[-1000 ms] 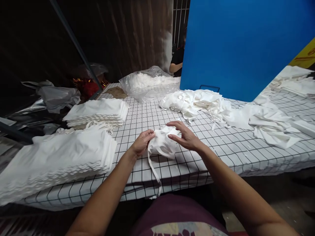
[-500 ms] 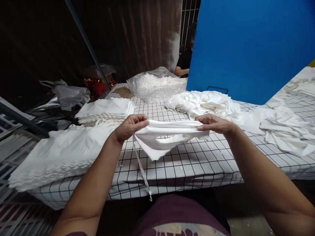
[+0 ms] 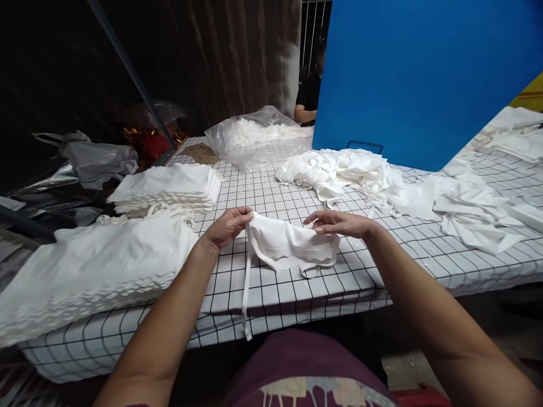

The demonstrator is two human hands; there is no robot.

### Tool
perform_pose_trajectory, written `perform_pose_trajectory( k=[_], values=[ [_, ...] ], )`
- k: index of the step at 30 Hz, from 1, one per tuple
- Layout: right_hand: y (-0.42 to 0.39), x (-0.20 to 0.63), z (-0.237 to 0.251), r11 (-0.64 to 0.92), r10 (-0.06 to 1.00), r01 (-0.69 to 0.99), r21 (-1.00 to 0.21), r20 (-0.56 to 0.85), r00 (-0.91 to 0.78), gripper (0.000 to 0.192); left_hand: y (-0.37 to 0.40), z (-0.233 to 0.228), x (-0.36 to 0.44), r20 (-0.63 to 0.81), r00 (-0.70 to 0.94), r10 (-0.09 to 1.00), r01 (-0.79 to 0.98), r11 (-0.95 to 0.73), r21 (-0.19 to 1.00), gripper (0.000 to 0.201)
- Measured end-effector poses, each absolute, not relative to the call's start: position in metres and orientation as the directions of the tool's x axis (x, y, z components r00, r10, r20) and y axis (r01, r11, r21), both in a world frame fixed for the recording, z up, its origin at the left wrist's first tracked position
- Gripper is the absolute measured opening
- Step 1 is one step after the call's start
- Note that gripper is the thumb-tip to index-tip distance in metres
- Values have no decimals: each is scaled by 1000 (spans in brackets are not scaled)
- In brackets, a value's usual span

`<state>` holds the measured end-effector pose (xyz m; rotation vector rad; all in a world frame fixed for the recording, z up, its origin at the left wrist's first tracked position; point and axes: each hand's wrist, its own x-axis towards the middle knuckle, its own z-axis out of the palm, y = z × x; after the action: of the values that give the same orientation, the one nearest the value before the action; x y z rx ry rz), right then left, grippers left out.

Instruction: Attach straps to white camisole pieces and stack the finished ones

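A white cloth garment piece (image 3: 292, 243) with thin straps lies partly on the checked tablecloth in front of me. My left hand (image 3: 229, 227) pinches its upper left corner and lifts it a little. One strap (image 3: 246, 299) dangles from that side over the table's front edge. My right hand (image 3: 341, 222) is at the garment's upper right edge, fingers apart; its fingertips touch or hover just over the cloth, I cannot tell which. Left of my left hand is a neat stack of white garment pieces (image 3: 123, 249), with a second stack (image 3: 165, 186) behind it.
A loose heap of white pieces (image 3: 356, 172) lies across the table, spreading right to crumpled cloth (image 3: 470, 209). A tall blue panel (image 3: 416, 79) stands behind it. A clear plastic bag (image 3: 258, 138) of white material sits farther back. A person in black (image 3: 308, 96) is partly hidden by the panel.
The garment has come down from between both hands onto the table and now hangs unfolded. My right hand has let go of its edge and opened. The view has shifted slightly.
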<state>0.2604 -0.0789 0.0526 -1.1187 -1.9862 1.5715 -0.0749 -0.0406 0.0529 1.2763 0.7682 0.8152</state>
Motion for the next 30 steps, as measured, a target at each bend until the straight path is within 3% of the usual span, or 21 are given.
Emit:
perform_pose_trajectory(
  k=[4,7,9,10,11,13,14,16,18,20,22,25,28,30],
  values=[
    [-66,241,53,206,802,551,-809,-183,-569,63,-45,69,-63,14,625,781,79,-81,994,29],
    [-70,240,62,298,920,663,-687,22,-390,45,-47,77,-64,99,650,754,273,-353,895,23],
    [-84,244,74,346,938,653,-674,247,-243,38,-45,73,-66,210,538,816,474,-500,725,9],
    [-94,246,80,398,917,596,-697,304,-257,41,-44,69,-67,288,426,858,584,-504,636,4],
    [-105,248,86,433,894,528,-730,272,-357,44,-41,64,-68,366,296,882,670,-465,578,6],
    [-125,250,94,423,797,442,-791,92,-597,45,-35,52,-66,449,79,890,727,-360,585,10],
    [-133,248,96,404,772,435,-804,44,-634,43,-32,47,-63,459,-7,888,706,-321,631,11],
    [-139,241,95,354,817,428,-831,53,-574,41,-28,41,-54,427,-108,898,568,-297,767,12],
    [-132,232,88,328,904,402,-855,161,-396,43,-27,42,-42,362,-118,924,300,-315,900,9],
    [-115,225,80,355,930,394,-848,275,-245,46,-27,48,-30,273,-36,961,-28,-274,961,11],
    [-97,220,74,404,914,406,-820,350,-204,53,-29,58,-19,181,105,978,-268,-148,952,22],
    [-76,212,71,410,906,360,-838,330,-263,58,-33,70,-10,96,298,950,-416,38,909,27],
    [-63,206,73,319,896,208,-925,222,-384,40,-34,71,-8,37,379,925,-484,164,860,22],
    [-58,205,75,247,913,85,-965,203,-355,34,-36,65,-10,-37,396,918,-510,253,822,18]
  ],
)
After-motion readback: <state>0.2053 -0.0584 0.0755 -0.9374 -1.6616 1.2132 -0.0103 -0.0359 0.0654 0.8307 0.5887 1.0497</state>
